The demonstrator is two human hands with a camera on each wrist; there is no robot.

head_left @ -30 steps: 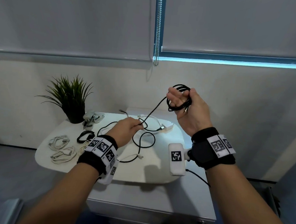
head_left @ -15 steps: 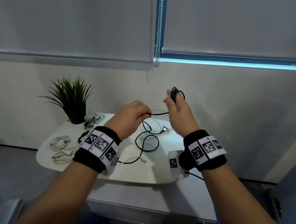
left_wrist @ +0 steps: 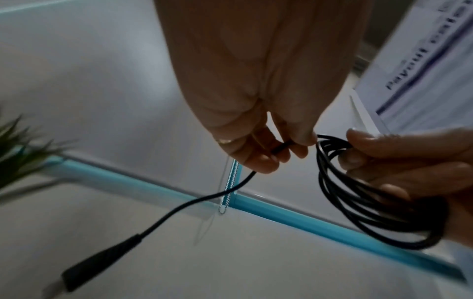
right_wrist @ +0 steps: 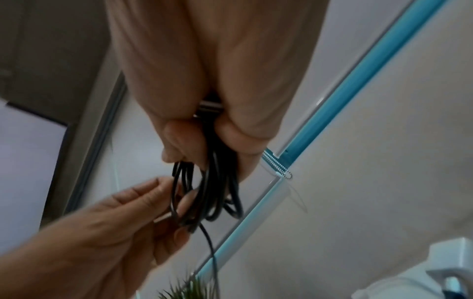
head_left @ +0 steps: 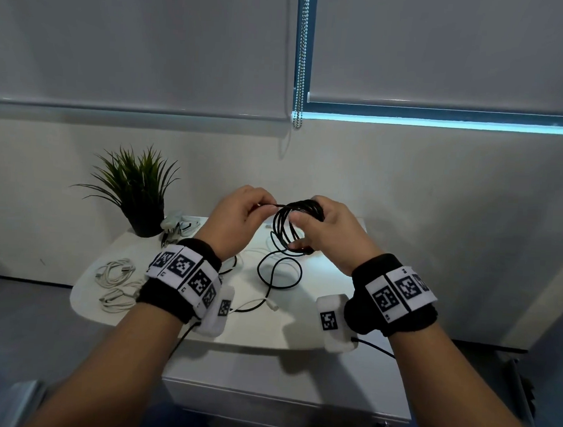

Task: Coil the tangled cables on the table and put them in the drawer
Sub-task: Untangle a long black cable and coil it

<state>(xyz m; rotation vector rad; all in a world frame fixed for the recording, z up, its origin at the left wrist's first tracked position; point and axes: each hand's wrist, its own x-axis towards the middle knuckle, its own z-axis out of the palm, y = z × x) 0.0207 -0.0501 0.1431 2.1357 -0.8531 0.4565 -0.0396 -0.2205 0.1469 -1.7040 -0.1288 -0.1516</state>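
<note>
Black cable (head_left: 287, 228): coil held at frame centre above the white table (head_left: 303, 332); your right hand (head_left: 329, 233) is wrapped round the loops, your left hand (head_left: 237, 219) pinches the free strand. Its tail loops down to the tabletop. White cables (head_left: 115, 284) lie coiled at the table's left. Drawer cabinet (head_left: 296, 400), lower frame: contents hidden, front cut off.
</note>
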